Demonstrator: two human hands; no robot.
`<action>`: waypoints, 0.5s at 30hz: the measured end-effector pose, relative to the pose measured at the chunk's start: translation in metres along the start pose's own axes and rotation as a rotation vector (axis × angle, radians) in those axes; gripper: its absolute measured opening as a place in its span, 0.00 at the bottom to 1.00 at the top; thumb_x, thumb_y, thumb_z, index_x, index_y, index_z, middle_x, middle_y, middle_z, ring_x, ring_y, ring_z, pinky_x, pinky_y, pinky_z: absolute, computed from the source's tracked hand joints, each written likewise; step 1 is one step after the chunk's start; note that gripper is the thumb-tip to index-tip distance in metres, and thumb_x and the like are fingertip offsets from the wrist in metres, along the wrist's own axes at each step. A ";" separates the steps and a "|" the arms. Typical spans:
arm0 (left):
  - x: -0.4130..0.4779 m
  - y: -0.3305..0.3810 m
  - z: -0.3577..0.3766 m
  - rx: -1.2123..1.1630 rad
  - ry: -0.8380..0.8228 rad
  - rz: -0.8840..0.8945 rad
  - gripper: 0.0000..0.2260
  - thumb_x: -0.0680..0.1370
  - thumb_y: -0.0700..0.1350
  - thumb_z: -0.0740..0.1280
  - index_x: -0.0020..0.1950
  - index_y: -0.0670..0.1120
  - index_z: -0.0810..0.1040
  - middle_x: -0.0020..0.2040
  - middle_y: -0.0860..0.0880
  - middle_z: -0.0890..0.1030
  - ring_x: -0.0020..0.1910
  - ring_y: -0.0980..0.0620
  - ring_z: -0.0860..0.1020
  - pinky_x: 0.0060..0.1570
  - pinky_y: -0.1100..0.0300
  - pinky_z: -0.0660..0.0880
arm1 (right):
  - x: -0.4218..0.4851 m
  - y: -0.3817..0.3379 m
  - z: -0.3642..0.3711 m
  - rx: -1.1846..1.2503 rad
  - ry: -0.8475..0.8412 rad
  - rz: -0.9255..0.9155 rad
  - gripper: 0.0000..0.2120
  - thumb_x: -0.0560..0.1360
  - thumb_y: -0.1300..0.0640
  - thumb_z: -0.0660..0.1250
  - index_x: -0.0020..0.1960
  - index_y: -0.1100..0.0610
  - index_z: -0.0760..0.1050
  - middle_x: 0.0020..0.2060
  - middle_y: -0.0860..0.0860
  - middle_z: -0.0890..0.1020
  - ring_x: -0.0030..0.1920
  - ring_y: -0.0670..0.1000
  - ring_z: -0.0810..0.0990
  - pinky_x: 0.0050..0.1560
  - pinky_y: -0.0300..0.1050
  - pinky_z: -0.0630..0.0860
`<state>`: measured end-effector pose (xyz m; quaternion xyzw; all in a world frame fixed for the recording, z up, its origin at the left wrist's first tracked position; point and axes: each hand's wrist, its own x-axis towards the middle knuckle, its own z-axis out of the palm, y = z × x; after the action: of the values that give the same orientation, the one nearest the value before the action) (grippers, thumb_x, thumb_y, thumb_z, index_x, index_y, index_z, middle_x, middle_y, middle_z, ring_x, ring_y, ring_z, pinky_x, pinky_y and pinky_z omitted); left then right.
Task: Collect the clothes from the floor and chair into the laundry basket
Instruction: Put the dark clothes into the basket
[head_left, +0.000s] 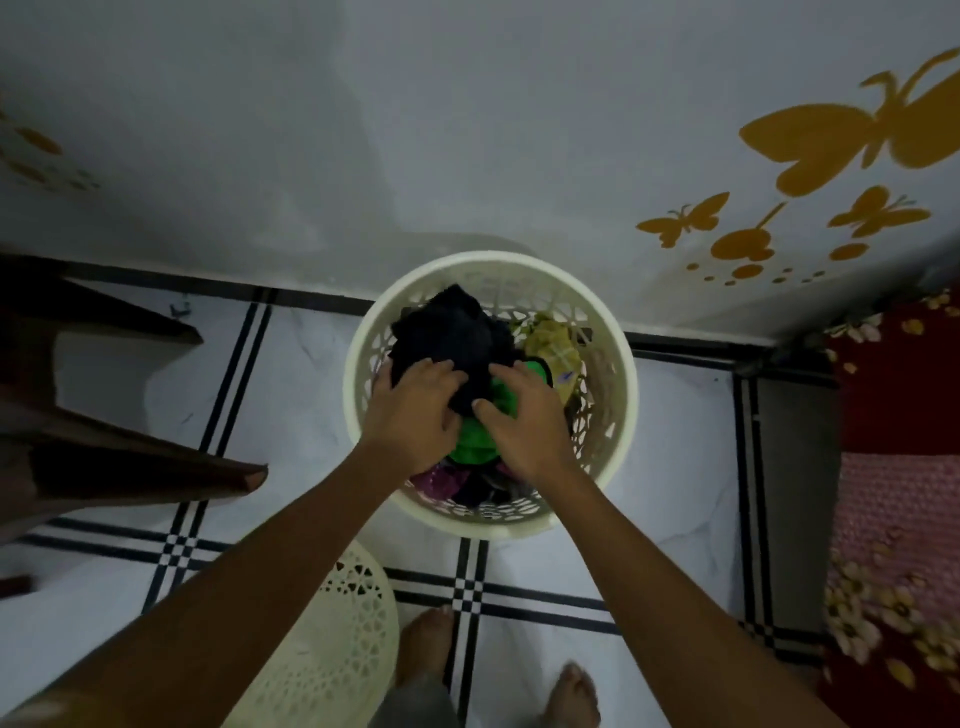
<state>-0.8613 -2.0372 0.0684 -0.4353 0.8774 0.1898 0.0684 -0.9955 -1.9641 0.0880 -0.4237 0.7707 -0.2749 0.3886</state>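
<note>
A round cream laundry basket (615, 400) with lattice walls stands on the tiled floor against the wall. It is heaped with clothes: a black garment (457, 332) on top, a green one (475, 439) beneath, a yellow-olive one (556, 343) at the right, purple fabric (441, 480) near the front. My left hand (415, 410) lies palm down on the black garment, fingers spread. My right hand (519, 415) presses on the black and green clothes beside it. Neither hand visibly grips anything.
A dark wooden chair (130, 452) juts in from the left. The basket's cream lattice lid (332, 644) lies on the floor near my bare feet (426, 644). A bed with red floral cover (893, 467) fills the right side. Butterfly stickers (810, 145) decorate the wall.
</note>
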 end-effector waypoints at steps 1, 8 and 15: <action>0.000 -0.002 0.002 0.099 -0.050 0.055 0.22 0.77 0.49 0.59 0.72 0.52 0.67 0.76 0.50 0.65 0.76 0.49 0.59 0.75 0.40 0.45 | -0.003 0.002 0.010 -0.048 -0.026 0.019 0.25 0.75 0.55 0.69 0.70 0.60 0.72 0.69 0.61 0.72 0.71 0.58 0.67 0.70 0.47 0.62; -0.019 -0.045 0.032 0.332 -0.226 0.108 0.25 0.78 0.53 0.51 0.72 0.47 0.67 0.74 0.46 0.67 0.75 0.45 0.61 0.74 0.41 0.41 | -0.041 0.030 0.085 -0.327 -0.476 0.085 0.35 0.67 0.41 0.72 0.69 0.56 0.69 0.62 0.55 0.77 0.62 0.59 0.76 0.59 0.52 0.75; -0.065 -0.066 0.057 0.307 -0.175 0.069 0.31 0.77 0.57 0.41 0.74 0.47 0.66 0.69 0.45 0.75 0.73 0.46 0.64 0.74 0.42 0.44 | -0.073 0.039 0.112 -0.368 -0.275 0.070 0.28 0.74 0.65 0.61 0.70 0.46 0.71 0.59 0.51 0.81 0.63 0.55 0.75 0.74 0.55 0.52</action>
<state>-0.7724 -2.0028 0.0163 -0.3713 0.9012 0.0929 0.2035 -0.8944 -1.8923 0.0238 -0.4938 0.7619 -0.0554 0.4155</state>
